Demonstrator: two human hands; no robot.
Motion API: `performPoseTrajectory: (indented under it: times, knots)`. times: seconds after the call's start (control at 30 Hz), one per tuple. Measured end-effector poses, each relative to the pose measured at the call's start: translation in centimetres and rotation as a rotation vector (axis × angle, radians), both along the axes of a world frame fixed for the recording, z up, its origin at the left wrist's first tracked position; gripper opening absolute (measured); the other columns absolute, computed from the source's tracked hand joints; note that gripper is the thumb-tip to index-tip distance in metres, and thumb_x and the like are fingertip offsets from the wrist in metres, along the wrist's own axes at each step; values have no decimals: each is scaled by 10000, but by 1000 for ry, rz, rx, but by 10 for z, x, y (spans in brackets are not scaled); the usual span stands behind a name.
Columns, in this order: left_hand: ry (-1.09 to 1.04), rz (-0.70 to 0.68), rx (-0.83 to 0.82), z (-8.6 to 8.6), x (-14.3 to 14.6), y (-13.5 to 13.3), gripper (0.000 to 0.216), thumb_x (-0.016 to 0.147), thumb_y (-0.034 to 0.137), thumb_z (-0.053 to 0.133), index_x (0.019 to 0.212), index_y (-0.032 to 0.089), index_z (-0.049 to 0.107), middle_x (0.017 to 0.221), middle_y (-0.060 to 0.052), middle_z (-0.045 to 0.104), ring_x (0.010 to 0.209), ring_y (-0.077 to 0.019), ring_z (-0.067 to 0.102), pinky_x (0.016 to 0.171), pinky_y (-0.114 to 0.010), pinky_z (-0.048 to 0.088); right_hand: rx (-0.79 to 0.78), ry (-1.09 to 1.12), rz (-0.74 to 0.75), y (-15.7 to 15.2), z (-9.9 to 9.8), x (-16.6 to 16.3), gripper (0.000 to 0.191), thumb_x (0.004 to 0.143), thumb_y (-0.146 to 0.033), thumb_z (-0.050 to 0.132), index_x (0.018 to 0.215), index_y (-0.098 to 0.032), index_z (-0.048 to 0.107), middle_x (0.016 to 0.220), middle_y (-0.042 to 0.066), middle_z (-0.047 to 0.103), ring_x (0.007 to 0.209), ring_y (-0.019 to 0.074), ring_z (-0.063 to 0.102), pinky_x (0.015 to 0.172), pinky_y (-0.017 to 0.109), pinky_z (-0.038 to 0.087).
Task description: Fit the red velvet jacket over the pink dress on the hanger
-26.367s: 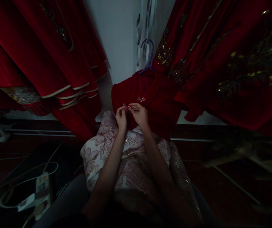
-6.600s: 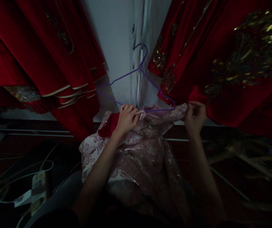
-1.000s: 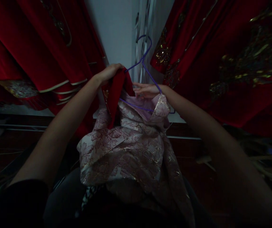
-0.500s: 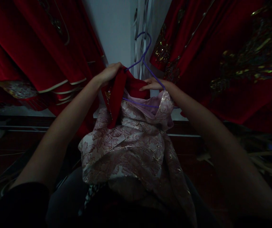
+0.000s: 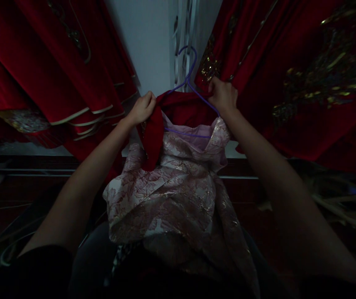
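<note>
A pale pink brocade dress (image 5: 184, 187) with a metallic floral pattern hangs on a purple hanger (image 5: 191, 74), its lower part over my lap. A red cloth piece (image 5: 181, 107) with gold trim lies around the dress's neckline, behind the hanger and down over its left shoulder. My left hand (image 5: 143, 109) is closed on the red piece's left edge. At the other side my right hand (image 5: 224, 97) pinches the right end of the same red piece, just above the dress's right shoulder. Whether the red piece is a collar or a shawl I cannot tell.
Red garments with gold sequins hang at the left (image 5: 41, 62) and the right (image 5: 315, 104). Between them stands a pale wall (image 5: 143, 45) with a chain of metal loops (image 5: 178, 41). Dim rods and clutter (image 5: 336, 203) lie low on the right.
My right hand has moved up and right from inside the neckline, closing on the red piece and stretching it across behind the hanger. My left hand has shifted slightly down, still gripping.
</note>
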State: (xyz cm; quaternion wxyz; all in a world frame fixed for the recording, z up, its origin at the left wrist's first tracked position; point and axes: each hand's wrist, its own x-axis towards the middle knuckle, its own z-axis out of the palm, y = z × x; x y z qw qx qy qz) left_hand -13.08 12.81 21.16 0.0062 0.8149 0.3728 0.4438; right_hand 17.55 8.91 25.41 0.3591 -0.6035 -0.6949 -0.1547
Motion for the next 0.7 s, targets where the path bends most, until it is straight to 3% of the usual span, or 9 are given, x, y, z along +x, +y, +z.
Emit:
performPoseTrajectory:
  times: [0.17, 0.4, 0.6, 0.7]
  knots:
    - [90, 45, 52, -3, 6, -17, 394, 961, 482, 314, 1052, 165, 529, 778, -62, 614, 717, -179, 633, 742, -313, 452, -8, -53, -178, -21, 2, 35, 217, 868, -98, 456, 1041, -150, 576, 1134, 125, 593, 976, 189, 573, 764, 319, 381]
    - [130, 126, 52, -5, 25, -31, 368, 946, 386, 356, 1179, 141, 500, 691, -33, 614, 668, -175, 626, 675, -281, 435, -154, -72, -358, -37, 6, 100, 223, 822, -102, 545, 1024, -122, 636, 1104, 142, 638, 970, 126, 588, 731, 270, 349]
    - [166, 129, 40, -3, 24, -34, 394, 945, 378, 355, 1225, 131, 482, 686, -33, 614, 680, -176, 633, 684, -282, 440, -132, -80, -444, -32, 0, 119, 214, 834, -179, 572, 1011, -122, 678, 1034, 163, 680, 963, 171, 617, 685, 330, 317]
    - [172, 155, 15, -3, 23, -34, 390, 953, 373, 351, 1222, 121, 477, 717, -44, 625, 686, -177, 638, 706, -285, 444, -216, -140, -466, -35, -4, 119, 232, 830, -202, 588, 1026, -127, 688, 1051, 192, 678, 957, 197, 620, 661, 350, 304]
